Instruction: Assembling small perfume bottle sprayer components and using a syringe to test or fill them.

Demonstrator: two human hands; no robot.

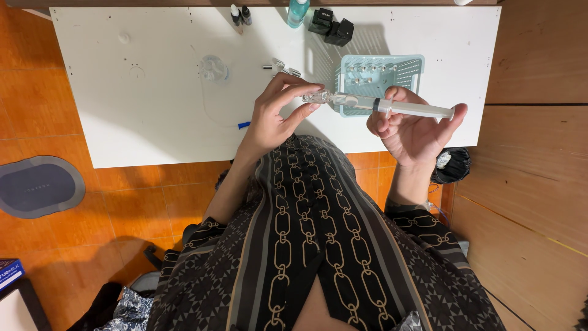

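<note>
Clear glass shows between the fingertips of the left hand [275, 116]: a small vial [316, 97], pinched between thumb and fingers and held level above the near edge of the white table [153, 110]. The right hand [410, 125] holds a syringe [392, 107] sideways, fingers wrapped on the barrel and the thumb out at the plunger end, so that its tip meets the vial's mouth. Both are kept up in the air, close to the chest, which seems to let the person line the two up by eye and keep the thumb free to work the plunger.

Just behind the syringe stands a pale green basket [409, 72] with more small vials inside, near enough to reach without leaning. Farther back by the table's far edge are two little dropper bottles [240, 15], a teal bottle [297, 12] and two black boxes [331, 26]. A round clear dish [214, 68] lies left of the hands, well apart.
</note>
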